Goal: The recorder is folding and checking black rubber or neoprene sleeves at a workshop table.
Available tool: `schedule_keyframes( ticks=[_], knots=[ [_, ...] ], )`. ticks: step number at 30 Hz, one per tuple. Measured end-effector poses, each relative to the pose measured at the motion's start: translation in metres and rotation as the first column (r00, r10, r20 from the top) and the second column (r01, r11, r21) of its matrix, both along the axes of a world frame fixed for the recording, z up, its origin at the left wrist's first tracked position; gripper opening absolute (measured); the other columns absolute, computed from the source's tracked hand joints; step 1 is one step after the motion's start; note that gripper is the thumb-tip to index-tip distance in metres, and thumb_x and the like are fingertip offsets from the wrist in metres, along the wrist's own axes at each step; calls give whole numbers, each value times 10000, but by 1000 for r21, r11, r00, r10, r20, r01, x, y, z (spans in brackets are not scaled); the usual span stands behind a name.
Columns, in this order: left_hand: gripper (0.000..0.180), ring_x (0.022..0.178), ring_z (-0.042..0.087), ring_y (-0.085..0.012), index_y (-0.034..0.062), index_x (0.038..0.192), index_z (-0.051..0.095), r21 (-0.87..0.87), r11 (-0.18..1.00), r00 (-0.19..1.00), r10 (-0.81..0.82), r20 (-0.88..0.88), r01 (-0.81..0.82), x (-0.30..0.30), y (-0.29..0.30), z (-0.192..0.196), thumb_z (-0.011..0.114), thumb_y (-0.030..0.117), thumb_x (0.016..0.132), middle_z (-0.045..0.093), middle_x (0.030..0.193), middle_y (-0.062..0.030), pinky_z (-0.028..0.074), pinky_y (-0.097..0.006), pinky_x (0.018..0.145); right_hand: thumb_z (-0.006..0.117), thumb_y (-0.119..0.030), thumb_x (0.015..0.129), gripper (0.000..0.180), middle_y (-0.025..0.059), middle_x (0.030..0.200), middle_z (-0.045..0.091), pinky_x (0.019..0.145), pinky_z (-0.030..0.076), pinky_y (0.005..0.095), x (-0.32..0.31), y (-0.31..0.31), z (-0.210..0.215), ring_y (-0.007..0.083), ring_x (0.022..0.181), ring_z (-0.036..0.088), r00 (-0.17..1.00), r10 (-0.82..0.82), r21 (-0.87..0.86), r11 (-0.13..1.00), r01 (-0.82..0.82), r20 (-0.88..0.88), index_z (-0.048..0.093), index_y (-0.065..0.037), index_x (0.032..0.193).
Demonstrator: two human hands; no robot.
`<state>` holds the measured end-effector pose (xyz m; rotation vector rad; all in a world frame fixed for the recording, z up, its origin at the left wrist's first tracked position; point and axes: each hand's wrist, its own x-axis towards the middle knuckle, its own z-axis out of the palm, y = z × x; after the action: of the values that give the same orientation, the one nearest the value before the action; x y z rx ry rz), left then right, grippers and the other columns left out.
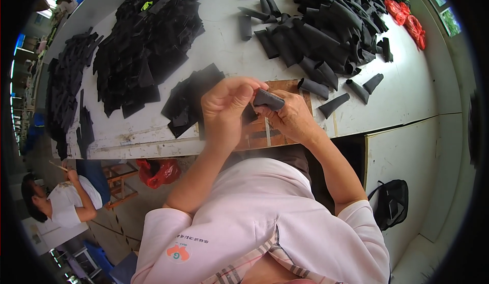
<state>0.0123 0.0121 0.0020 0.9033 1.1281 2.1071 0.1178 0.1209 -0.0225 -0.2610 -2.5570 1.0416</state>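
Note:
My right hand [291,117] is closed round a small dark grey piece of foam-like sheet [269,100], curled into a short tube. My left hand [227,104] has its thumb and fingers bent together at the near-left end of this piece, pinching its edge. Both hands are above the front edge of the table, over a brown board [257,137]. Just left of my left hand lies a small stack of flat dark pieces [191,98], partly hidden by it. To the right of my right hand rest several loose rolled tubes [333,105].
A big heap of flat dark pieces [147,49] covers the table's left; a heap of rolled ones [326,29] is at the far right, near red plastic bags [406,21]. Below stand a red bag [159,173] and a black bag [392,205]. Another person [69,197] sits at left.

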Motion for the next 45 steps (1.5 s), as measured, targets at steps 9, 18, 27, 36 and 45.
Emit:
schedule_keyframes(
  ticks=[9, 18, 27, 36, 45],
  knots=[
    [159, 781, 515, -92, -7, 921, 545, -65, 998, 973, -38, -226, 24, -16, -3, 9, 491, 138, 884, 575, 893, -85, 425, -219, 714, 600, -114, 750, 51, 65, 696, 557, 540, 435, 337, -3, 6, 22, 259, 619, 541, 995, 45, 242, 968, -67, 94, 598, -72, 780],
    [153, 760, 451, -100, 12, 849, 502, -92, 991, 991, 104, 84, -96, -8, -4, -16, 452, 147, 902, 517, 819, -53, 375, -228, 730, 592, -238, 775, 222, 77, 565, 488, 497, 391, 380, -10, -2, -13, 281, 570, 509, 999, -34, 30, 999, 33, 36, 519, -48, 687],
    [133, 737, 451, -87, 15, 862, 507, -147, 982, 991, 127, 41, -120, -8, -5, -11, 448, 127, 904, 531, 831, -60, 382, -214, 697, 575, -274, 793, 241, 93, 560, 501, 504, 392, 386, -9, -2, -17, 295, 567, 513, 998, -61, 50, 997, 62, -20, 530, -57, 697],
    [412, 925, 506, -150, 10, 1175, 436, 3, 996, 985, 88, -150, -88, -4, 2, 1, 513, 273, 868, 522, 1086, -135, 425, -282, 807, 548, -278, 822, 270, 104, 561, 528, 518, 400, 374, -4, 7, 21, 294, 585, 523, 977, 31, 156, 986, -65, 210, 546, -34, 708],
    [202, 703, 541, -79, -4, 955, 534, -494, 800, 934, 229, -274, -341, -7, -31, -83, 453, 174, 904, 597, 835, -60, 441, -202, 647, 563, -166, 797, 246, 112, 994, 540, 833, 364, 380, 10, 36, 11, 284, 954, 474, 870, -411, 243, 845, 475, -272, 592, -89, 1029]
  ],
)
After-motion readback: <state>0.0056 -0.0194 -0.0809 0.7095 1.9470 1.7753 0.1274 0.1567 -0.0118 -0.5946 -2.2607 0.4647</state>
